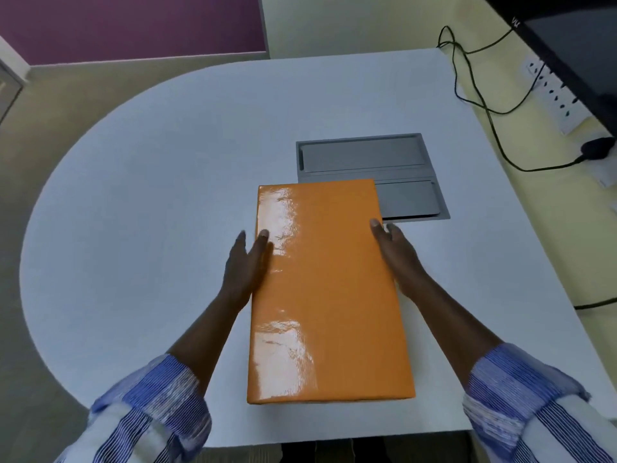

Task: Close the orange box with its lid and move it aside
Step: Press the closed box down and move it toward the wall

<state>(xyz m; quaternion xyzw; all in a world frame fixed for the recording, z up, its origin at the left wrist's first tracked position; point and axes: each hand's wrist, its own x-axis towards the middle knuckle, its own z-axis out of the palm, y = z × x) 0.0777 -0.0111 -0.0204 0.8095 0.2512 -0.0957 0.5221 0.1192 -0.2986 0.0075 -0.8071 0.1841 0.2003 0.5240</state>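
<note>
A glossy orange box (329,295) lies lengthwise in the middle of the white table (150,195), its lid on top and covering it fully. My left hand (245,265) presses flat against the box's left side, thumb resting on the lid's edge. On the opposite side my right hand (397,255) lies against the box's right side, fingers pointing away from me. Both hands clasp the box between them.
A grey recessed cable hatch (400,155) sits in the table just behind the box, partly covered by it. Black cables (484,105), a white power strip (554,95) and a dark monitor (574,45) are at the right. The table's round edge curves at left.
</note>
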